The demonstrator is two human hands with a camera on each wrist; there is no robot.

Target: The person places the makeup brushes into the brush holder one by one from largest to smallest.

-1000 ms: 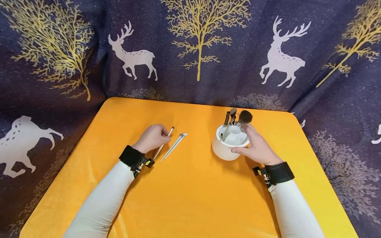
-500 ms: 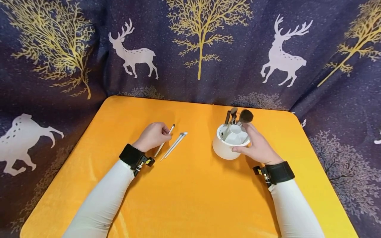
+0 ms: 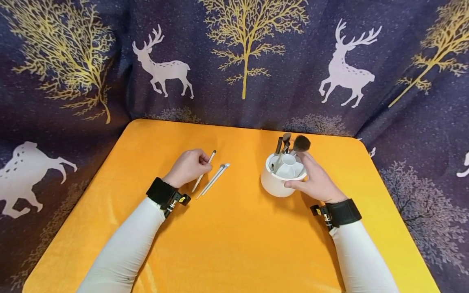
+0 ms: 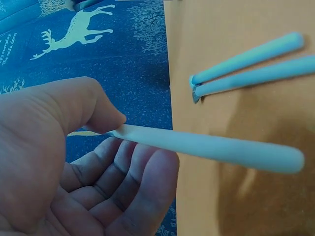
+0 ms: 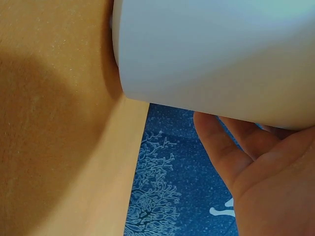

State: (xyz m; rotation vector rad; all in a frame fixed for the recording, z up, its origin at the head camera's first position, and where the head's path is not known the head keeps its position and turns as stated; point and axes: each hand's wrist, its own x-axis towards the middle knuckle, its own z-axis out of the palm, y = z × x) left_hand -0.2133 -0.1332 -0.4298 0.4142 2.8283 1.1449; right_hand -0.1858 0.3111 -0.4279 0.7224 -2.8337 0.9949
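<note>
My left hand [image 3: 187, 167] pinches a slim makeup brush [image 4: 211, 147] between thumb and fingers. The brush has a white handle and a small dark tip, and it slants with the tip away from me. Two similar white-handled brushes [image 3: 214, 181] lie side by side on the table, just right of that hand. Farther right, my right hand [image 3: 318, 181] grips the side of a round white brush holder [image 3: 275, 185], thumb at the near side. Its other fingers are partly hidden behind the holder. Several brushes [image 3: 302, 143] with dark bristles stand inside the holder's compartments.
An orange cloth covers the table [image 3: 234, 244]. Behind and beside it hangs a dark blue curtain [image 3: 220, 106] printed with deer and trees. Between the two lying brushes and the holder runs a stretch of bare cloth.
My left hand has shifted slightly away from me, taking the pinched brush with it. The right hand, the holder and the two lying brushes stay in place.
</note>
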